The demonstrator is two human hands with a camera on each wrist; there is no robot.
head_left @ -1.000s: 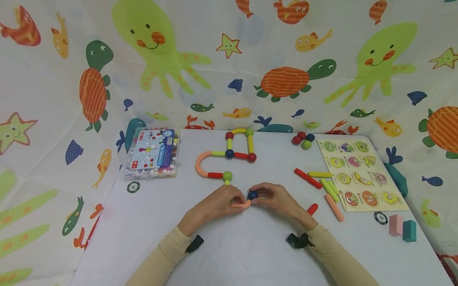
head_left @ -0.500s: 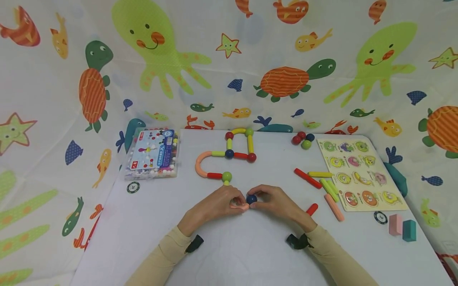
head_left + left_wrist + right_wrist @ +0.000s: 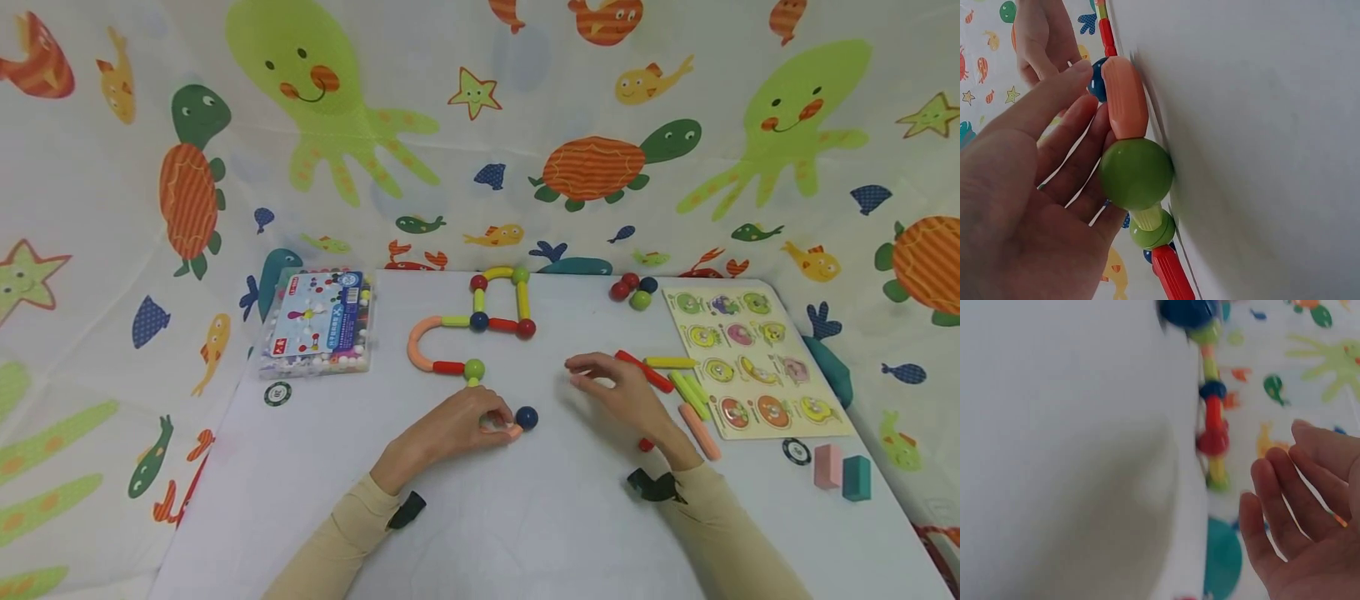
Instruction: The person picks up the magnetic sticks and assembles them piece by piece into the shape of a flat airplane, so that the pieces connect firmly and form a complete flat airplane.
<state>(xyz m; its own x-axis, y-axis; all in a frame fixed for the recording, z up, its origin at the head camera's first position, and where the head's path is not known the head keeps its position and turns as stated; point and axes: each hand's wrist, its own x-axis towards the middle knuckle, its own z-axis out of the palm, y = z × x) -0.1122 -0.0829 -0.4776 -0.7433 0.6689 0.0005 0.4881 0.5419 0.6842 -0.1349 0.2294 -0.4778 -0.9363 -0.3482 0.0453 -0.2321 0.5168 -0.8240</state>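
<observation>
My left hand (image 3: pixel 457 421) holds a salmon curved stick (image 3: pixel 1125 97) with thumb and fingertips. A dark blue ball (image 3: pixel 527 417) sits at the stick's right end. In the left wrist view, a large green ball (image 3: pixel 1137 174) is at the stick's near end, with a short yellow-green stick (image 3: pixel 1147 217) beyond it. More joined sticks and balls run back from here: a red stick (image 3: pixel 448 367), a salmon curve (image 3: pixel 417 343) and a loop with a yellow stick (image 3: pixel 522 300). My right hand (image 3: pixel 622 396) holds nothing, its fingers loosely bent, left of some loose sticks.
Loose sticks, including a yellow one (image 3: pixel 670 363) and a salmon one (image 3: pixel 699 432), lie beside a fruit puzzle board (image 3: pixel 757 358). Several balls (image 3: pixel 632 289) cluster at the back. A bead box (image 3: pixel 315 325) stands left. Pink (image 3: pixel 828 466) and teal blocks (image 3: pixel 857 477) stand right.
My right hand has let go of the blue ball and moved right and back, toward the loose sticks. The blue ball stays by the curved stick in my left hand, which has barely moved.
</observation>
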